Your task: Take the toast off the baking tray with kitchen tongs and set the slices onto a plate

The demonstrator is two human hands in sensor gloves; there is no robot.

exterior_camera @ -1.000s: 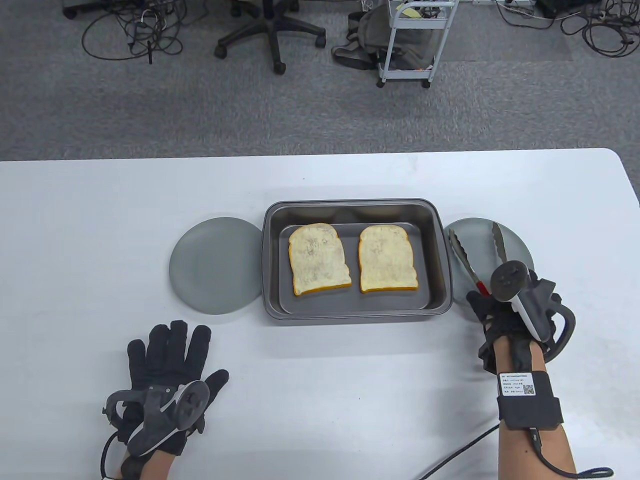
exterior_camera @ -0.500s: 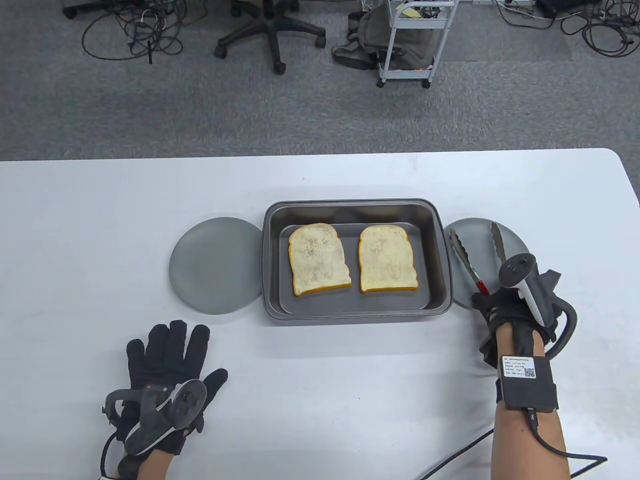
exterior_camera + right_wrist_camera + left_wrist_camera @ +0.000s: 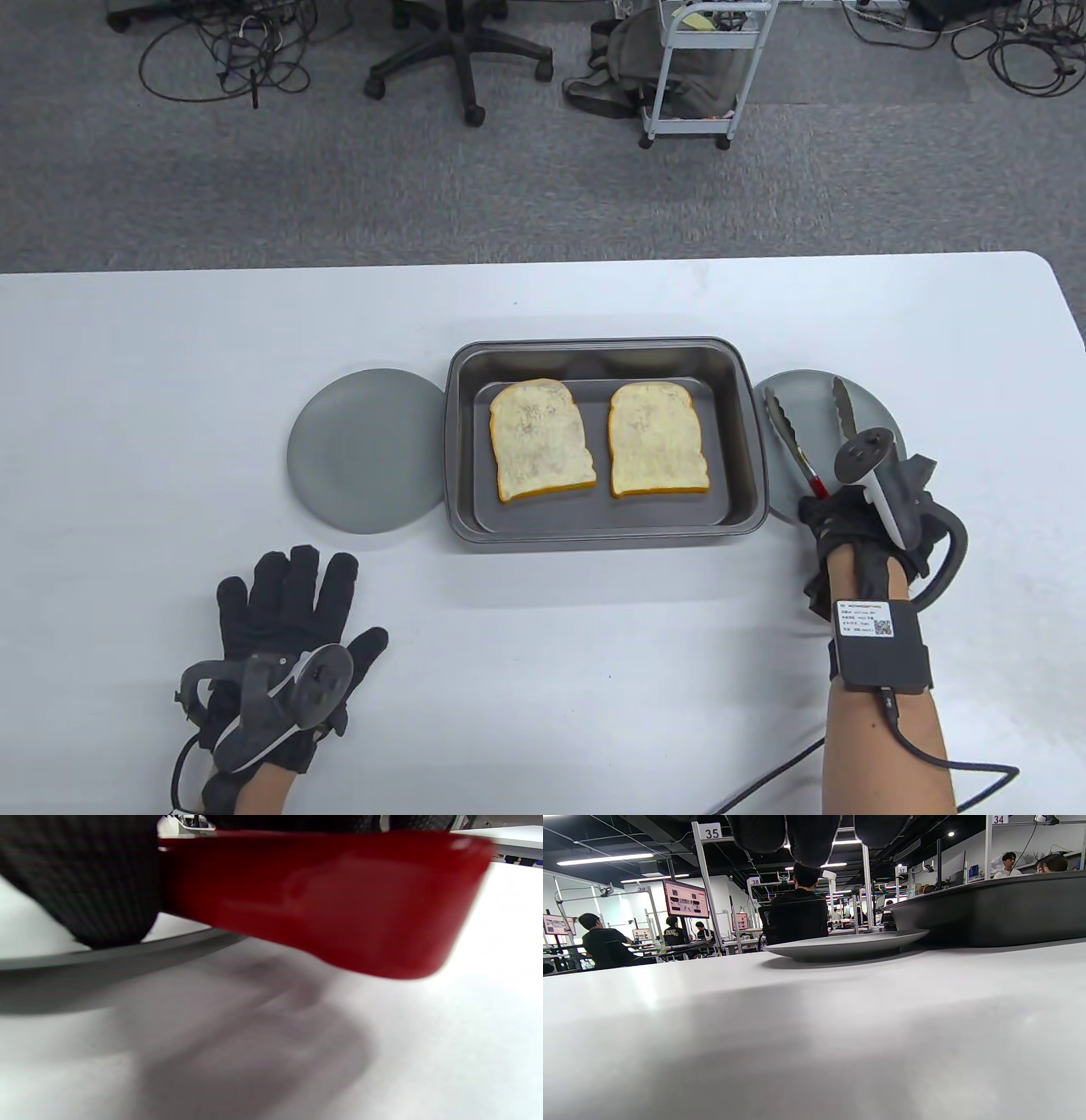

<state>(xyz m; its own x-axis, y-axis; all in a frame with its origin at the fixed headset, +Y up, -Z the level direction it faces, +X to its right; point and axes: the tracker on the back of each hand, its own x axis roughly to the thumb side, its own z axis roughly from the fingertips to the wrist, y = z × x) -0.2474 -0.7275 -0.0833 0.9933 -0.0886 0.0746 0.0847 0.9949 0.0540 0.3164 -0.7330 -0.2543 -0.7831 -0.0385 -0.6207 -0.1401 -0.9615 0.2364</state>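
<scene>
- Right hand (image 3: 857, 526) sits at the lower right of the table view with its fingers curled round the red handle end of the kitchen tongs (image 3: 802, 441). In the right wrist view that handle is the big red block along the top of the frame, just clear of the table surface.
- The tong arms are splayed apart, tips pointing to the top of the frame, hanging over the right plate (image 3: 882, 416).
- Left hand (image 3: 284, 607) lies flat at the lower left, fingers spread, touching nothing. Fine where it is imo.
- Both slices are in the baking tray (image 3: 462, 441) at the centre: left toast (image 3: 540, 439) and right toast (image 3: 657, 439), side by side but apart, each flat on the tray floor.
- There's another plate on the left (image 3: 365, 450), tucked right against the tray.
- My read: the step in hand is getting a solid hold on the tongs, nothing has been moved over yet.
- To do it well I'd settle the grip further up the arms so a squeeze actually brings the tips together, then swing across to the nearer slice.
- Flat toast is awkward: I'd slip one tip under an edge and clamp from above, gently, or it'll probably crumble or slide into the tray wall.
</scene>
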